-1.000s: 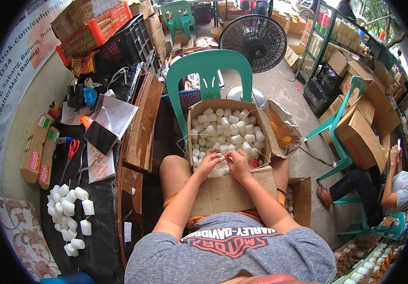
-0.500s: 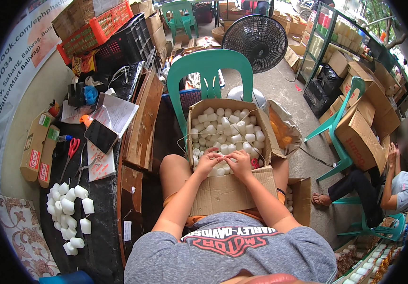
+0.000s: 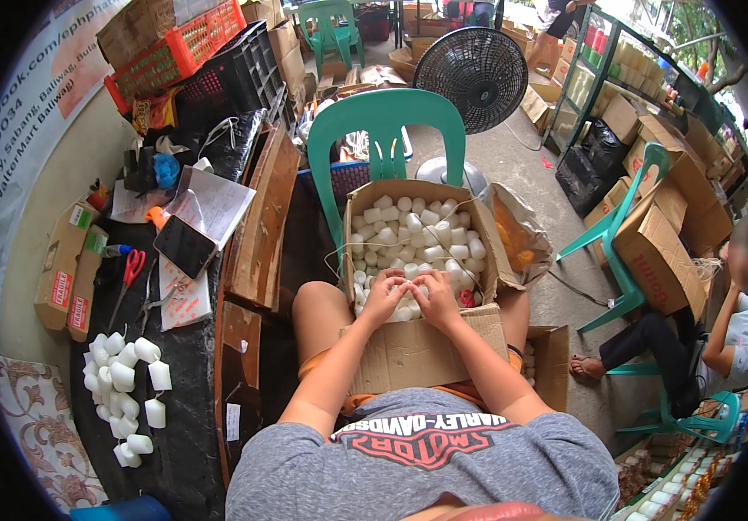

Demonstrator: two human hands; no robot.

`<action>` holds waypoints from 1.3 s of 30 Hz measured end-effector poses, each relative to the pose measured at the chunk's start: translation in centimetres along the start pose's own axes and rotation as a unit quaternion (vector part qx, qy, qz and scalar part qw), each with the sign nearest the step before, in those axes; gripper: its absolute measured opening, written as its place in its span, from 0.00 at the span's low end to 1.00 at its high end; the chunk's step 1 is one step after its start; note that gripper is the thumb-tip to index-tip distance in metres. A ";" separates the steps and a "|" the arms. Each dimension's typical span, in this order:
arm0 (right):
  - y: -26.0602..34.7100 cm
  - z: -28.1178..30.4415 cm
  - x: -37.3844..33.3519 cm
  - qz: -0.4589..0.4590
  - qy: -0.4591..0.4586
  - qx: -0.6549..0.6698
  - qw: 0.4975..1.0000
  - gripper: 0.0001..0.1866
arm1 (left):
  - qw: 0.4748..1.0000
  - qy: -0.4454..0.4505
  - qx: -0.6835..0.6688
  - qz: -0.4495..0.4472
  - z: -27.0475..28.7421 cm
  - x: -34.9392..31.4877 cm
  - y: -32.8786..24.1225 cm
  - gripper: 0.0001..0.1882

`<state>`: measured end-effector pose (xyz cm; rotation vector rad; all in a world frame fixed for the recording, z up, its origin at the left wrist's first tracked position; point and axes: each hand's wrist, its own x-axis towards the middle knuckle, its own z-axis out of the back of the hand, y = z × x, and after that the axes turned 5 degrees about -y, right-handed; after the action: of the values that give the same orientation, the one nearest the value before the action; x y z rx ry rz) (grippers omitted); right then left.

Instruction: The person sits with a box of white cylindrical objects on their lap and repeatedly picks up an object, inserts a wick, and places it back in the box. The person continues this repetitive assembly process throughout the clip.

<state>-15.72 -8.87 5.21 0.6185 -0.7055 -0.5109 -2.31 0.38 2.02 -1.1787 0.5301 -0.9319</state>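
Observation:
My left hand [image 3: 383,296] and my right hand [image 3: 435,298] meet over the near side of an open cardboard box [image 3: 496,252]. The fingertips of both are pinched together, almost touching. What lies between them is too small and too covered to make out. Under and beyond the hands, the box holds many short white cylinders [image 3: 433,234] with rounded edges. Thin cord loops over the box's left and right sides. Across my lap hangs a cardboard flap [image 3: 409,354] of the box. Something small and red [image 3: 467,298] lies right of my right hand.
On the black-covered table at left lie a cluster of white cylinders [image 3: 122,382], red-handled scissors [image 3: 133,269] and a phone [image 3: 185,247]. A green chair [image 3: 387,104] stands behind the box, a black fan [image 3: 469,82] beyond it. A seated person [image 3: 730,339] is at right.
My hands have shifted slightly, fingertips still together over the box. At right, the seated person's arms and head have moved. Another person's legs now show at the back.

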 end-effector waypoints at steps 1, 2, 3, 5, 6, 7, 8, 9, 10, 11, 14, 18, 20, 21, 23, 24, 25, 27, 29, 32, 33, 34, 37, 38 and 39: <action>0.4 0.2 0.1 0.007 -0.007 0.024 1.000 0.08 | 0.999 -0.008 -0.031 0.017 0.1 0.0 0.4 0.11; 0.3 0.3 0.1 -0.012 -0.006 0.036 0.999 0.07 | 0.999 -0.007 -0.032 0.014 0.0 0.1 0.5 0.10; 0.1 0.4 0.0 -0.030 -0.004 0.049 0.998 0.07 | 0.999 -0.005 -0.033 0.010 -0.1 0.1 0.6 0.10; -0.1 0.6 -0.1 -0.049 -0.006 0.065 0.997 0.06 | 1.000 -0.006 -0.010 -0.002 -0.2 0.0 0.0 0.10; -0.2 0.7 0.0 -0.050 -0.009 0.068 0.996 0.06 | 1.000 -0.009 0.014 -0.012 -0.2 -0.1 -0.9 0.10; -0.3 0.8 0.0 -0.051 -0.012 0.071 0.996 0.06 | 0.999 -0.011 0.038 -0.021 -0.2 -0.2 -1.4 0.10; -0.6 0.6 0.1 -0.047 0.001 0.073 0.996 0.07 | 0.998 -0.007 0.043 -0.037 -0.3 -0.2 -1.2 0.10; -1.0 0.3 0.3 -0.044 0.014 0.075 0.996 0.07 | 0.997 -0.003 0.049 -0.053 -0.4 -0.1 -0.8 0.10; -1.4 0.2 0.3 -0.041 0.028 0.077 0.996 0.08 | 0.996 0.001 0.054 -0.069 -0.5 -0.1 -0.5 0.10; -1.4 0.2 0.3 -0.051 0.041 0.087 0.994 0.09 | 0.996 -0.011 0.055 -0.071 -0.5 -0.1 -0.7 0.09; -1.5 0.2 0.3 -0.068 0.053 0.104 0.991 0.10 | 0.994 -0.047 0.060 -0.074 -0.6 -0.4 -1.5 0.07; -0.3 1.1 -0.3 -0.054 0.023 0.036 0.998 0.12 | 0.989 -0.098 0.084 -0.075 -0.3 -0.4 -1.5 0.07; 1.1 2.3 -0.2 -0.021 0.004 -0.005 1.000 0.14 | 0.986 -0.108 0.098 -0.081 -0.2 -0.5 -1.5 0.07; 2.1 3.2 -0.1 0.008 -0.016 -0.015 1.000 0.16 | 0.986 -0.105 0.103 -0.084 -0.2 -0.5 -1.7 0.07; 2.1 3.8 0.2 -0.015 0.003 0.082 0.997 0.18 | 0.985 -0.109 0.101 -0.088 -0.4 -0.5 -1.9 0.07; 1.2 4.1 0.3 -0.067 0.039 0.187 0.979 0.18 | 0.985 -0.117 0.093 -0.090 -0.6 -0.4 -1.8 0.07; 0.6 4.5 0.2 -0.117 0.075 0.290 0.947 0.19 | 0.984 -0.124 0.085 -0.092 -0.7 -0.3 -1.8 0.07; 1.7 5.9 0.2 -0.225 0.123 0.393 0.883 0.19 | 0.984 -0.137 0.077 -0.083 -0.7 -0.1 -0.9 0.07; 2.1 7.9 0.3 -0.333 0.196 0.391 0.835 0.17 | 0.985 -0.153 0.054 -0.061 -0.7 0.4 0.2 0.07; 7.1 11.5 1.2 -0.246 0.269 0.270 0.891 0.18 | 0.984 -0.176 0.006 -0.006 -0.5 0.6 1.9 0.07; 8.5 12.7 1.5 -0.242 0.302 0.245 0.889 0.16 | 0.984 -0.177 -0.009 0.004 -0.5 0.6 2.1 0.07; 8.7 13.3 1.6 -0.201 0.314 0.258 0.891 0.15 | 0.984 -0.178 -0.024 0.014 -0.5 0.5 2.3 0.07; 8.0 15.6 1.4 -0.120 0.319 0.380 0.860 0.09 | 0.981 -0.177 0.055 -0.050 -0.7 0.4 1.3 0.07; 8.5 16.5 1.3 -0.148 0.270 0.439 0.844 0.11 | 0.987 -0.156 -0.001 -0.022 -0.7 0.4 1.2 0.07; 8.5 16.6 1.3 -0.156 0.215 0.441 0.857 0.12 | 0.989 -0.135 -0.057 0.005 -0.6 0.4 1.0 0.07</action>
<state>-25.01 -9.36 21.45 1.6794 -0.3756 -0.2989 -2.18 -0.22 0.90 -1.3796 0.3748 -0.7254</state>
